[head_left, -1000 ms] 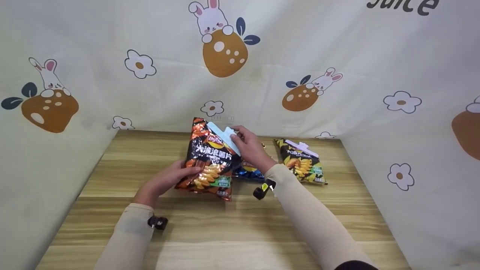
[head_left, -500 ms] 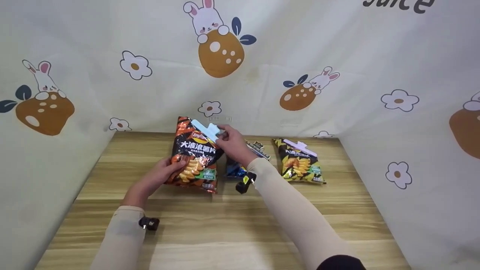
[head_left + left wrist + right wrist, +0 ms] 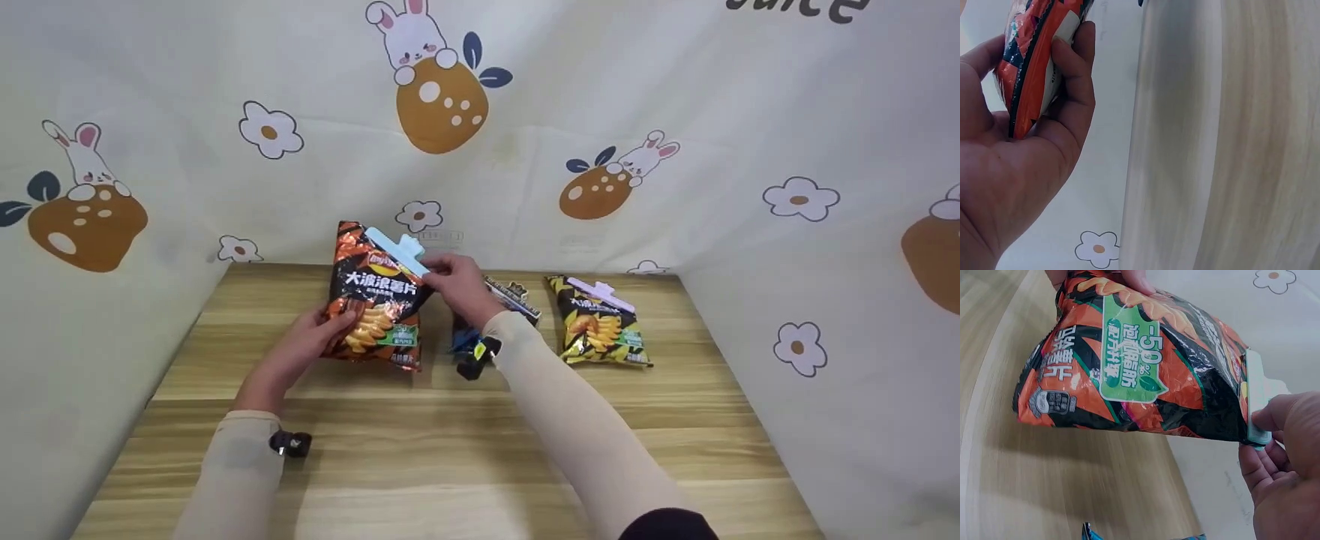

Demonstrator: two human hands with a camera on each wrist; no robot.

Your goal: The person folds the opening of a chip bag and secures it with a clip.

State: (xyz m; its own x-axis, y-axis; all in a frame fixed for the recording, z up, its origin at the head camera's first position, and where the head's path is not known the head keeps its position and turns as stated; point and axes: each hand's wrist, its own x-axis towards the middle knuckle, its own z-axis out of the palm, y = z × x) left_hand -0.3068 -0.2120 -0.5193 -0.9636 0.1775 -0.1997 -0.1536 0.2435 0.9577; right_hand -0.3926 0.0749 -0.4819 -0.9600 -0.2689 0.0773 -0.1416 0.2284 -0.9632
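Observation:
An orange and black chip bag [image 3: 375,300] is held up over the left part of the table, its printed front toward the head camera. My left hand [image 3: 307,334] grips its left side, thumb on the front; in the left wrist view the fingers curl behind the bag's edge [image 3: 1033,73]. A light blue bag clip [image 3: 396,251] sits across the bag's top right corner. My right hand [image 3: 461,285] pinches that corner at the clip's lower end, with thumb on the clip [image 3: 1255,396] and fingers beneath in the right wrist view.
Behind my right hand lies a blue chip bag [image 3: 465,337] with a dark clip [image 3: 514,296], partly hidden. Farther right on the wooden table [image 3: 420,465] lies a yellow and black chip bag [image 3: 600,330] with a lilac clip [image 3: 601,294]. A printed curtain [image 3: 525,180] surrounds the table.
Both hands have moved left with the orange bag and its clip, and lately slightly upward. More of the blue bag and its dark clip shows. The yellow bag stays put.

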